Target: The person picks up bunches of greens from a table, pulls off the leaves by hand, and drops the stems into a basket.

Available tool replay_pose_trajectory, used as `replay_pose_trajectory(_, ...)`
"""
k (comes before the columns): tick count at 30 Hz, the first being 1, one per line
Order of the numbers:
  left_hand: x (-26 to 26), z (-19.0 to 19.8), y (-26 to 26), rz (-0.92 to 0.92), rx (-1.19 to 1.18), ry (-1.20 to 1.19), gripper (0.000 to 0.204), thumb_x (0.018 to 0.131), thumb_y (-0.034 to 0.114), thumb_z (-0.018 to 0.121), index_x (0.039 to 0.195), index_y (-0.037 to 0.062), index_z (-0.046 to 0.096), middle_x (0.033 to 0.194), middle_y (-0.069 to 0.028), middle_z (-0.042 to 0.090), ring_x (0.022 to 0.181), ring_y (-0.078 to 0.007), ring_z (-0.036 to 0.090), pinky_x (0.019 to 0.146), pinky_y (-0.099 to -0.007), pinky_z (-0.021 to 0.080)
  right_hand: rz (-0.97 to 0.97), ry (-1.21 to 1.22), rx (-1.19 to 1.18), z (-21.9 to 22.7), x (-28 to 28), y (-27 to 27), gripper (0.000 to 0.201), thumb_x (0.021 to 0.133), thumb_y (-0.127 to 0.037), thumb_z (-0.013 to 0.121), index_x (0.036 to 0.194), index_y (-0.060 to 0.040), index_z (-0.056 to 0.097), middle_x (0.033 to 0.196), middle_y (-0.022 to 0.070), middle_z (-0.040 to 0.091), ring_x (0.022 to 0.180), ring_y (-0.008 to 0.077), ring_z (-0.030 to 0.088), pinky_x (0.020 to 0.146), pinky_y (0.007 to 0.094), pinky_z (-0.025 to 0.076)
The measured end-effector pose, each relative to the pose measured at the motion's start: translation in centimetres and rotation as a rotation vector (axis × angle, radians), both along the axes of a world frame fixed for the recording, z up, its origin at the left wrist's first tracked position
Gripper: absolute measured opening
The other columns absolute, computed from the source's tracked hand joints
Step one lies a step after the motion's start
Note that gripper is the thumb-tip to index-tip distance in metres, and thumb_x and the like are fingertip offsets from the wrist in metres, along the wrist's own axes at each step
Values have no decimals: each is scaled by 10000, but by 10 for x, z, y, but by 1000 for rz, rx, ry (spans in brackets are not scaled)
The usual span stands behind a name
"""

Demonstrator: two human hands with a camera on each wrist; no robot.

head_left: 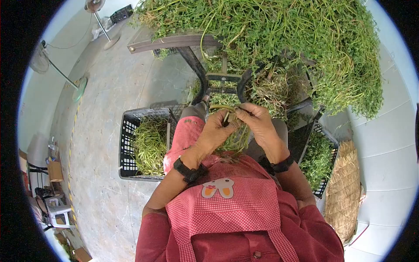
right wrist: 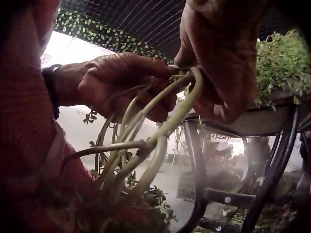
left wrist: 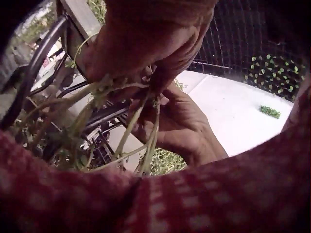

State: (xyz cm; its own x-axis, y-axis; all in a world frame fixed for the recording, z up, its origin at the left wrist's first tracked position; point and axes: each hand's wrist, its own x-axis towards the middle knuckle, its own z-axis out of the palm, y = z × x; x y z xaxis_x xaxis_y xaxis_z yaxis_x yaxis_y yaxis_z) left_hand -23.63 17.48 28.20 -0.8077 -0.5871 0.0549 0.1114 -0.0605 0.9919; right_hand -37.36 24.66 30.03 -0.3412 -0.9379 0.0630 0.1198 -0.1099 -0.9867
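Observation:
Both hands meet above the lap, gripping green plant stems between them. The left hand (head_left: 214, 134) pinches the stems with thumb and curled fingers; the right hand (head_left: 259, 126) holds them close beside it. In the right wrist view several thick stems (right wrist: 167, 127) bend over at the fingers of the right hand (right wrist: 223, 58) and hang down, the left hand (right wrist: 116, 82) behind them. In the left wrist view thin stems (left wrist: 129, 133) hang below the left hand (left wrist: 150, 43), with the right hand (left wrist: 184, 126) beyond. Some fingertips are hidden.
A table edge (head_left: 174, 42) ahead bears a large heap of green plants (head_left: 279, 39). Black crates of greens stand on the floor at left (head_left: 146, 178) and right (head_left: 321, 190). A straw bundle (head_left: 344, 187) lies far right; fans (head_left: 111, 43) stand at upper left.

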Motion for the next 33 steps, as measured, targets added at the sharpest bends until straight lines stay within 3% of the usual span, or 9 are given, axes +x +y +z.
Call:
replay_pose_trajectory(6, 4, -1, 0, 16, -366, -137, 241, 927, 213, 500, 966, -17, 564, 802, -30, 607, 746, -99, 534, 678, -270, 436, 60, 224, 74, 9, -10, -2, 231, 825, -179, 642, 905, 38, 640, 734, 13, 607, 641, 80, 520, 568, 249, 430)
replay_pose_trajectory(8, 4, -2, 4, 105, -531, -222, 238, 882, 168, 500, 929, -61, 547, 740, -203, 579, 701, -297, 590, 645, -342, 452, 111, 513, 59, 9, -17, -3, 230, 809, -179, 646, 886, 38, 641, 716, 45, 625, 641, 86, 543, 572, 259, 447)
replay_pose_trajectory(12, -2, -3, 6, 166, -550, -191, 257, 882, 192, 475, 890, -61, 522, 670, -230, 544, 658, -374, 561, 601, -386, 442, 29, 481, 44, 5, -11, -4, 229, 799, -181, 647, 873, 36, 642, 728, 72, 644, 660, 85, 562, 594, 256, 458)
replay_pose_trajectory(17, 8, -34, -27, 311, -48, -234, 221, 900, 212, 487, 879, -4, 532, 571, -69, 517, 505, -196, 505, 479, -341, 397, -176, 472, -6, 28, 7, 7, 216, 810, -170, 640, 899, 26, 644, 737, 52, 644, 657, 80, 558, 594, 242, 453)
replay_pose_trajectory(18, 10, -22, -26, 308, -50, -234, 221, 900, 212, 487, 879, -4, 532, 571, -69, 517, 505, -196, 505, 479, -341, 397, -179, 471, -7, 36, 4, 8, 216, 810, -170, 640, 899, 26, 644, 737, 52, 644, 657, 80, 558, 594, 242, 453)
replay_pose_trajectory(20, 17, 4, -19, 221, 355, -225, 239, 932, 247, 471, 900, 32, 570, 609, -6, 511, 499, -99, 445, 467, -264, 375, -214, 358, 56, 46, -5, 8, 211, 815, -165, 644, 924, 16, 643, 693, 19, 610, 609, 56, 525, 555, 221, 429)
replay_pose_trajectory(22, 5, 11, -3, 175, 255, -274, 183, 926, 241, 493, 942, 78, 574, 638, 53, 485, 538, -56, 433, 462, -228, 356, -194, 221, 27, 35, -11, 2, 214, 822, -167, 644, 929, 18, 635, 634, -7, 552, 527, 40, 475, 462, 203, 382)
replay_pose_trajectory(25, -1, 11, 3, -88, -33, -55, 206, 907, 271, 563, 890, 69, 597, 744, 50, 572, 618, -22, 465, 518, -208, 388, -191, 94, 84, 25, -11, -3, 236, 833, -190, 642, 917, 29, 616, 587, -9, 503, 427, 52, 433, 348, 206, 313)
replay_pose_trajectory(33, -4, 9, 8, -106, -279, -137, 211, 916, 207, 527, 837, 19, 580, 703, 14, 555, 610, -66, 450, 540, -254, 401, -151, 69, 101, 17, -22, -1, 209, 840, -186, 636, 862, 17, 591, 606, 14, 525, 433, 66, 466, 351, 212, 355)
